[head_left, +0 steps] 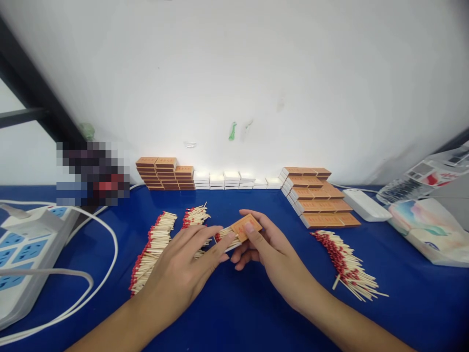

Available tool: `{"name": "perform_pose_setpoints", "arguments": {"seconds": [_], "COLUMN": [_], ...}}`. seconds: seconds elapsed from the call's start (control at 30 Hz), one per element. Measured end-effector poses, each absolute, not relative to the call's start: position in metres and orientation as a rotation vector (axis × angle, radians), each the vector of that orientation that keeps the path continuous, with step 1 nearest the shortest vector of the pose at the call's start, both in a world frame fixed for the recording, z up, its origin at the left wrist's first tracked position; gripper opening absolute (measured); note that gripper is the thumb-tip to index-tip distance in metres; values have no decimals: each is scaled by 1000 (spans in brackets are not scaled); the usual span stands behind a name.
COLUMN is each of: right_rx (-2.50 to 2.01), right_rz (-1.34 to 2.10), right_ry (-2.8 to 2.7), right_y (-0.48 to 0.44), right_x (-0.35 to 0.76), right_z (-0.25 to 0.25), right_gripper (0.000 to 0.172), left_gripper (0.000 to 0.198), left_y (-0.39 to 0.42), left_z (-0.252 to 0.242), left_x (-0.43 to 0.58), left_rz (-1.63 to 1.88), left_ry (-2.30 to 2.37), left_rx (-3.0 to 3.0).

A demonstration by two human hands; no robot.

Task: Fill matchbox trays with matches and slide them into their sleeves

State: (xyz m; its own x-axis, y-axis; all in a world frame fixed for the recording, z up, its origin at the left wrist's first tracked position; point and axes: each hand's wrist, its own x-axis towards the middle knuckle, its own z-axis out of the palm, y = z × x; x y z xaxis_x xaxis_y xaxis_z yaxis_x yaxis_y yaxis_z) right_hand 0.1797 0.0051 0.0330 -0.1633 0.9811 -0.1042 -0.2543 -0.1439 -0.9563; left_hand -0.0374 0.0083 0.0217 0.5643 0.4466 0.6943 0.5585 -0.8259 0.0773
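Between my hands, above the blue table (234, 313), is a matchbox with an orange sleeve (238, 228) and its white tray partly out to the left. Red-headed matches (224, 237) lie in the exposed tray. My left hand (186, 261) grips the tray end, its thumb over the matches. My right hand (269, 242) holds the sleeve, thumb on top and fingers beneath. Left of the box lie a long row of loose matches (152, 252) and a smaller pile (196, 215), both partly behind my left hand. Another match pile (348, 266) spreads out on the right.
Along the wall stand stacked orange matchboxes (164, 173), white trays (230, 180) and more orange boxes (318, 200). A power strip (25, 259) with white cables is at left. A white device (367, 205), a tissue pack (430, 230) and a plastic bottle (421, 178) sit at right.
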Motion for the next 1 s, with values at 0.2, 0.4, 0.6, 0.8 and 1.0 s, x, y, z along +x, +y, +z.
{"name": "perform_pose_setpoints", "arguments": {"seconds": [0.2,0.4,0.6,0.8,1.0], "right_rx": [-1026,-1057,-1064,-1027,-1035], "right_rz": [1488,1493,1502,1531,1566], "right_ry": [-996,-935,-951,-1046,-1201], "right_y": [3,2,-2,-15,-22], "right_x": [180,178,174,167,165], "right_z": [32,31,31,32,36], "right_gripper": [64,59,66,75,70], "left_gripper": [43,41,41,44,49], "left_y": [6,5,5,2,1], "left_z": [24,21,22,21,27], "left_x": [-36,-38,-36,-36,-33], "left_rz": [-1147,-1132,-1181,-1244,-1356], "left_ry": [-897,-886,-861,-844,-929], "left_rx": [-2627,-2621,-2633,-2611,-2626]}}
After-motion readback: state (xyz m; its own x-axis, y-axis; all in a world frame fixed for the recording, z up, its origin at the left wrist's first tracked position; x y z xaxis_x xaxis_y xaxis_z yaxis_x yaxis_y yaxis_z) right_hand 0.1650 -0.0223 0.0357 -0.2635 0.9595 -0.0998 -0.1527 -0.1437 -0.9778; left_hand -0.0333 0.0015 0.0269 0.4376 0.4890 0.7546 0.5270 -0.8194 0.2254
